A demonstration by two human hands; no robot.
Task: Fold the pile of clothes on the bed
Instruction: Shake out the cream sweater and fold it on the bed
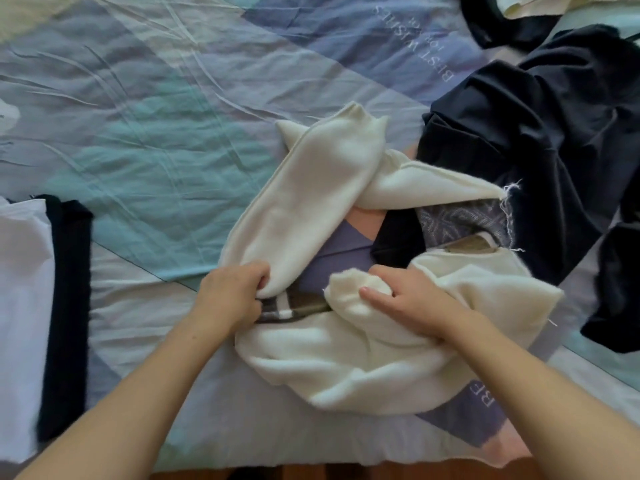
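A soft cream fleece garment point(332, 358) lies bunched near the bed's near edge on the pale blue and lilac patchwork bedsheet point(145, 140), its long sleeve point(304, 199) stretched away toward the bed's middle. The left hand point(230, 296) pinches the sleeve's near end, likely to draw it straight, while the right hand point(405, 303) grips a bunched fold of the body, probably to steady it. A heap of dark navy clothes point(540, 147) waits unfolded toward the right edge; a white and a black piece point(41, 306) lie flat at the left edge.
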